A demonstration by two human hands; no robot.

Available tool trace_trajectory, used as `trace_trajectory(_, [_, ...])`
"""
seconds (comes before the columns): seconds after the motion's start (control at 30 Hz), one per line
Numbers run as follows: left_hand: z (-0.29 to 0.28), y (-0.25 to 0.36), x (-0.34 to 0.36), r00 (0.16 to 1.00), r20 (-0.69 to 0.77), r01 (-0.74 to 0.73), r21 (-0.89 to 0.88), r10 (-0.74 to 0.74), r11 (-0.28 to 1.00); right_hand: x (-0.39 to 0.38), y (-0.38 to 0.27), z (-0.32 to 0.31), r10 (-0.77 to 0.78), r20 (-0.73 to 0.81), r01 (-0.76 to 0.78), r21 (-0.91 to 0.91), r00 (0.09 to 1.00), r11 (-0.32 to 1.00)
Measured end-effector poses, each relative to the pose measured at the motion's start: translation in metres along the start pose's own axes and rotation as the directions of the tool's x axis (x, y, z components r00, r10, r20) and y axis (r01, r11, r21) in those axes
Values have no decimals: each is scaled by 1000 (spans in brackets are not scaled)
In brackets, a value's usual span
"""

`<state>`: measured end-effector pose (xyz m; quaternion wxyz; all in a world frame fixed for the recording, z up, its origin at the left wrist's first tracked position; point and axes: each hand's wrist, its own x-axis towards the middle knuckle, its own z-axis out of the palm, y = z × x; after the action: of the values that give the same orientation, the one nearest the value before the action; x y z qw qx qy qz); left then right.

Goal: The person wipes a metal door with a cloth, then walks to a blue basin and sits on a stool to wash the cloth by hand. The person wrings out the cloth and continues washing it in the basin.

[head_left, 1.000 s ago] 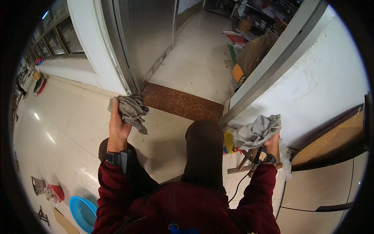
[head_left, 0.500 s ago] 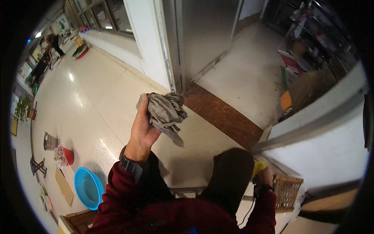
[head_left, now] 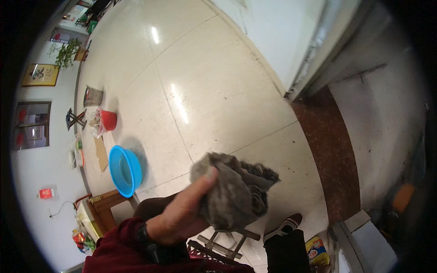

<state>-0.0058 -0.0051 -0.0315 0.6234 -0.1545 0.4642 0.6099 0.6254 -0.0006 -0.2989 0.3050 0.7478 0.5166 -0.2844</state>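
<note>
Grey cloth (head_left: 230,191), gripped, left arm (head_left: 161,225) slanting rightward

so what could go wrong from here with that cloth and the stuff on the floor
The left hand holds a bunched grey cloth with dark strands at its edge; bits might shed onto the tiled floor. The blue basin stands on the floor to the person's left, where a turning leg could knock it.
</note>
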Motion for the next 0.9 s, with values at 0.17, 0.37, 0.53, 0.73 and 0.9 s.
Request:
trace_trajectory(0.17, [0,-12,-4,957,-106,248,-179,-269,952,-15,-30,-20,-33,47,33,8,998,999])
trace_trajectory(0.37, [-34,-49,-13,959,-33,265,-248,-282,932,-33,-53,-52,-92,58,91,18,994,996])
trace_trajectory(0.53, [-74,-76,-19,975,-34,196,-333,-219,922,-57,-90,-101,-177,49,177,9,983,984])
trace_trajectory(0.73, [-101,-42,-77,987,-53,107,-493,-153,863,-134,-184,-189,-243,45,242,27,969,970])
trace_trajectory(0.9, [-136,32,-166,986,8,-144,-467,167,872,-245,-281,-248,-542,-12,540,-57,841,840])
